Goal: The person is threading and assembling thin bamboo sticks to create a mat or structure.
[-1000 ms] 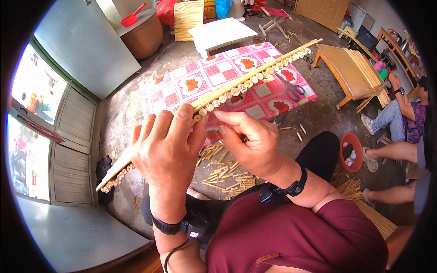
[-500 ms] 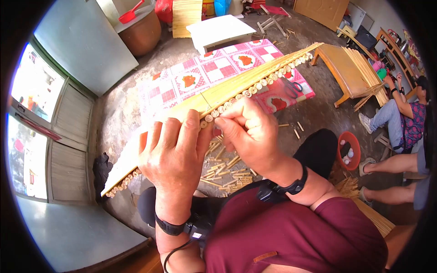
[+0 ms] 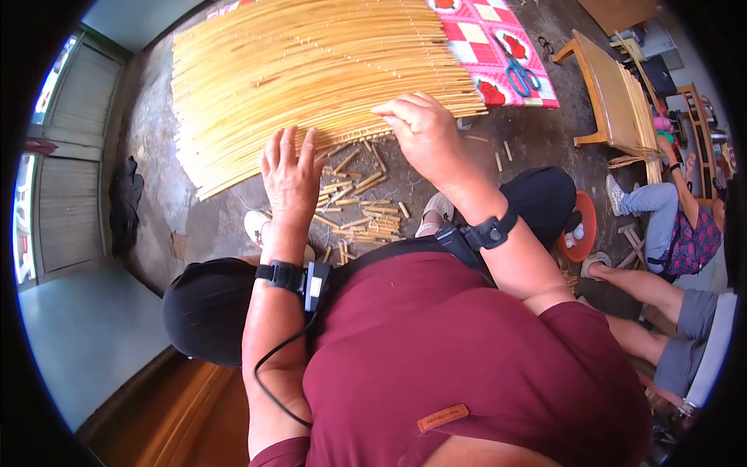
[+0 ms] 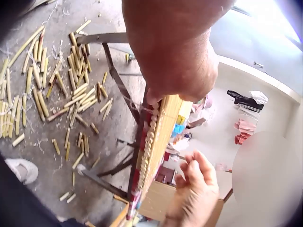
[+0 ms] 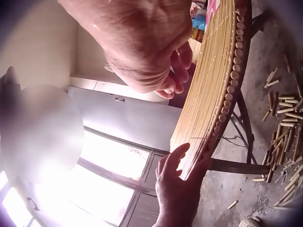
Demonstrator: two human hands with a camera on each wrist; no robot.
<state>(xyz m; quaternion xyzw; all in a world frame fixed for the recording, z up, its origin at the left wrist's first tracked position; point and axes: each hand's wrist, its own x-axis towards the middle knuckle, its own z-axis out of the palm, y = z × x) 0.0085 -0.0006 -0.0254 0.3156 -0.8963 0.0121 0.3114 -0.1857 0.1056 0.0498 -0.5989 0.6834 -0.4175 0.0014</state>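
Observation:
A broad mat of straw-coloured stalks (image 3: pixel 311 70) with rows of white stitches covers much of the cloth. Along its near edge runs a row of round pale stalk ends (image 5: pixel 230 89). My left hand (image 3: pixel 292 171) grips that edge, fingers on top and thumb down at the side. Close to the left fingers, a thin needle-like line (image 5: pixel 199 138) crosses the mat in the right wrist view. Raised over the edge, further right, is my right hand (image 3: pixel 428 136), thumb and forefinger drawn together. I cannot tell whether a thread is between them.
Short cut stalks (image 3: pixel 366 218) litter the floor between my feet. Blue-handled scissors (image 3: pixel 523 76) lie on the red checked cloth (image 3: pixel 475 47). To the right stand a wooden bench (image 3: pixel 603 93) with long stalks and an orange basin (image 3: pixel 580 233). Two people sit beyond.
The view has tipped down, and the mat's broad top now shows where only its raised edge did. My right hand has moved off the edge, away from the left hand, which stays at the mat.

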